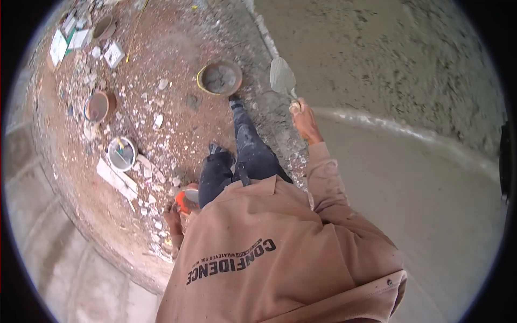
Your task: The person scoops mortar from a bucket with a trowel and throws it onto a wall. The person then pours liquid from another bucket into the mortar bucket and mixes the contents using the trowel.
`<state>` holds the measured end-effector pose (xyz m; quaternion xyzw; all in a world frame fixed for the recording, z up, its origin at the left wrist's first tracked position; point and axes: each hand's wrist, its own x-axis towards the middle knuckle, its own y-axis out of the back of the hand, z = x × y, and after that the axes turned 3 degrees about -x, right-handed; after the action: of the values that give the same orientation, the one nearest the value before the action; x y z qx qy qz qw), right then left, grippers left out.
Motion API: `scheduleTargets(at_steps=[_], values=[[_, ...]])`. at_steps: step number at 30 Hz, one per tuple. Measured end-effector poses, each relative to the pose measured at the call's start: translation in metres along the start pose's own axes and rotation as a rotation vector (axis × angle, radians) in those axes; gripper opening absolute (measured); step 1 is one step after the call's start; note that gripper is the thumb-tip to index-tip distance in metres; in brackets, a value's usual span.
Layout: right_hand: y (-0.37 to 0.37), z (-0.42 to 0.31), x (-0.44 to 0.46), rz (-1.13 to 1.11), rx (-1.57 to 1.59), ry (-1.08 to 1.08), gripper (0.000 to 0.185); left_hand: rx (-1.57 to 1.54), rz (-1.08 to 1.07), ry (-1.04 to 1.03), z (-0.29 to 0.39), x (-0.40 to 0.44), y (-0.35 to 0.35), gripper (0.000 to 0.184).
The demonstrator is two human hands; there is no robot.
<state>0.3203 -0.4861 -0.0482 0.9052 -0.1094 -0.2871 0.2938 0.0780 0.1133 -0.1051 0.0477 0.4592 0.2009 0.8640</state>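
My right hand [304,119] grips the handle of a trowel [281,75]. The trowel's pale grey blade points away from me, at the border between the rough ground and the plastered surface. Low on the left, my left hand [172,218] hangs beside my body with its fingers curled. An orange-and-grey object [182,201] lies right at those fingers, partly hidden by my clothes; its kind is unclear. A round pan of grey mortar [219,78] stands on the ground just beyond my foot.
A smooth grey plastered surface [409,199] fills the right side, with a rougher wet stretch [377,59] beyond a pale ridge. To the left lie a white bucket [122,154], a brown tub [100,106], a white board [116,179] and scattered rubble. Another pan [104,27] stands farther off.
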Motion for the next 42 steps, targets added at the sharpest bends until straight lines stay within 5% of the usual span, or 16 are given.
scheduleTargets(at_steps=[4,7,12,14,17,22,28,31,36,42], values=[[-0.123,0.03,0.113,-0.078,-0.63,0.237,0.03,-0.113,0.291,0.176,-0.004,-0.066,-0.025,0.024],[-0.211,0.054,0.208,-0.169,-0.994,0.34,0.024,-0.025,0.281,0.476,-0.057,-0.115,-0.044,0.022],[-0.382,0.148,0.404,-0.044,-1.22,0.597,0.028,0.06,0.19,0.854,-0.086,-0.184,-0.11,0.022],[-0.444,0.197,0.447,-0.013,-1.244,0.686,0.025,-0.075,0.281,0.978,-0.066,-0.182,-0.137,0.02],[-0.512,0.18,0.445,-0.162,-1.338,0.607,0.024,-0.009,0.344,1.058,-0.038,-0.148,-0.171,0.019],[-0.469,0.207,0.408,-0.386,-1.222,0.728,0.023,-0.131,0.362,1.007,-0.026,-0.115,-0.189,0.023],[-0.427,0.191,0.419,-0.159,-1.084,0.404,0.025,-0.153,0.318,0.951,-0.021,-0.096,-0.194,0.023],[-0.467,0.177,0.434,-0.387,-1.016,0.131,0.036,-0.15,0.321,0.992,-0.029,-0.096,-0.198,0.025],[-0.52,0.185,0.427,-0.487,-0.79,0.198,0.036,-0.099,0.398,1.048,-0.038,-0.099,-0.198,0.023],[-0.46,0.17,0.382,-0.46,-0.603,0.288,0.05,-0.097,0.324,0.93,-0.071,-0.103,-0.162,0.025]])
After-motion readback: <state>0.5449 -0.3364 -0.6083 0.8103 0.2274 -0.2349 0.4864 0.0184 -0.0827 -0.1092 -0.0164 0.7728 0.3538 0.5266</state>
